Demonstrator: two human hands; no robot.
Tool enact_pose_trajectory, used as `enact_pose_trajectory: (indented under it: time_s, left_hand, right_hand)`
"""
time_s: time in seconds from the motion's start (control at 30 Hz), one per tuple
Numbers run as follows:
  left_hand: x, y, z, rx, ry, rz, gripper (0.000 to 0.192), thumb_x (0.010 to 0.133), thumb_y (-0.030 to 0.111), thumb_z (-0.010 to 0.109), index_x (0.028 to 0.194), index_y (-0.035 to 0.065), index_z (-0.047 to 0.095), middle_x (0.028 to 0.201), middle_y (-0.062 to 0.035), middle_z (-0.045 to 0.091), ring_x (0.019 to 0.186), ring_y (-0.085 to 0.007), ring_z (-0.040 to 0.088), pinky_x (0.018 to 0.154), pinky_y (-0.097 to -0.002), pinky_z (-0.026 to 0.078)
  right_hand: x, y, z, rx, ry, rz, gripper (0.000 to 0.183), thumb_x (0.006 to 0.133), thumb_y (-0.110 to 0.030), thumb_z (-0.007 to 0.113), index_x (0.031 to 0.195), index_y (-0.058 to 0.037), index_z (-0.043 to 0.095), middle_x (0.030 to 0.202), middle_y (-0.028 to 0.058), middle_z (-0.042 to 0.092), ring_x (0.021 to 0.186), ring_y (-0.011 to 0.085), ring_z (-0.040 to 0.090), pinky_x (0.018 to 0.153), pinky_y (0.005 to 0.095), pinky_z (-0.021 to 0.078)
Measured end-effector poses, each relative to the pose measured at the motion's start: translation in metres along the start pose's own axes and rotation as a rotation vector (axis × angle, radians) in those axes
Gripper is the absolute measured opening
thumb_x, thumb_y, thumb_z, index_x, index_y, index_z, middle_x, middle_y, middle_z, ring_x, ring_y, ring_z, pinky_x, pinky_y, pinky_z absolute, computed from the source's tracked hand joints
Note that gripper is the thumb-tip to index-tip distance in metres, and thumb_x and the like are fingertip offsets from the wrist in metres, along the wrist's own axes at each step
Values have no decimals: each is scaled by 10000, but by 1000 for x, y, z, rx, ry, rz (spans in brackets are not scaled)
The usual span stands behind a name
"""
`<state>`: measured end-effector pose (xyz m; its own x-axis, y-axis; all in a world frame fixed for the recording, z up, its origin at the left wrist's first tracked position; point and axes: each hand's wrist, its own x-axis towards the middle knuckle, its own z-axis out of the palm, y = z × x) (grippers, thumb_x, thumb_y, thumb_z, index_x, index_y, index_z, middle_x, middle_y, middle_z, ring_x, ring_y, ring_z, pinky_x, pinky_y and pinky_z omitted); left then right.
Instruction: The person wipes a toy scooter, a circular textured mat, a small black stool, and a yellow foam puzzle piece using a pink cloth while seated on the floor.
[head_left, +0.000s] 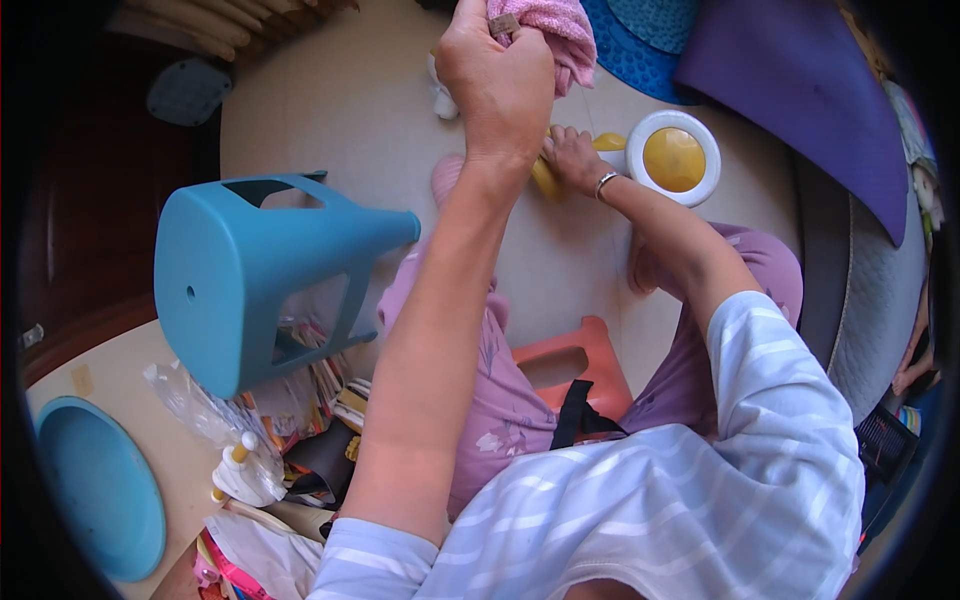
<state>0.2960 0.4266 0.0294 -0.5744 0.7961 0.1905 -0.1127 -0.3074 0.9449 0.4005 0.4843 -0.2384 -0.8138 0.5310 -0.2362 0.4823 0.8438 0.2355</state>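
Observation:
My left hand (499, 86) is raised at the top middle, closed around a bunched pink terry cloth (559, 34) with a small tag. Lower and to its right, my right hand (574, 157), with a bracelet on the wrist, has its fingers on a yellow plastic part (549, 182) near the floor. Right beside that hand is a round white piece with a yellow centre (673, 159), which looks joined to the same item. A smaller white part (444, 101) shows left of my left wrist. My left forearm and hand hide some of the item.
A blue plastic stool (202, 289) lies on its side at left, beside papers and bags (300, 405). An orange stool (600, 360) is between my legs. A blue basin (101, 487) stands lower left. A purple mat (810, 97) drapes over a grey cushioned edge (874, 300) at right.

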Motion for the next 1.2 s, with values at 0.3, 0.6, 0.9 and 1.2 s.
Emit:
enact_pose_trajectory:
  time_s: [0.3,0.6,0.9,1.2]
  left_hand:
    - [7,-17,0,213,117,72,248,741,-31,519,975,-15,600,771,-34,585,664,-97,531,594,-232,442]
    - [10,-19,2,258,174,71,256,758,-28,540,1009,-15,593,787,-27,598,717,-86,535,678,-238,459]
    - [13,-15,9,136,185,25,232,769,-35,535,993,-29,596,825,-19,592,714,-79,542,649,-221,475]
    - [13,-19,18,56,198,-113,246,787,-73,479,1017,-45,563,882,-71,598,735,-134,597,633,-232,498]
  right_hand:
    - [13,46,-36,38,-164,35,860,692,-247,682,1393,-80,213,1121,148,479,991,288,526,772,463,460]
    - [-2,109,-64,175,-149,-67,876,635,-204,724,1369,-90,259,1155,164,467,1036,311,510,800,428,458]
    - [-95,182,-118,367,-67,120,872,627,-145,715,1370,-92,261,1120,175,470,1006,328,516,827,397,457]
    - [-260,215,-139,437,-24,383,816,660,-92,645,1361,-47,228,1159,194,436,1077,361,462,873,436,415]
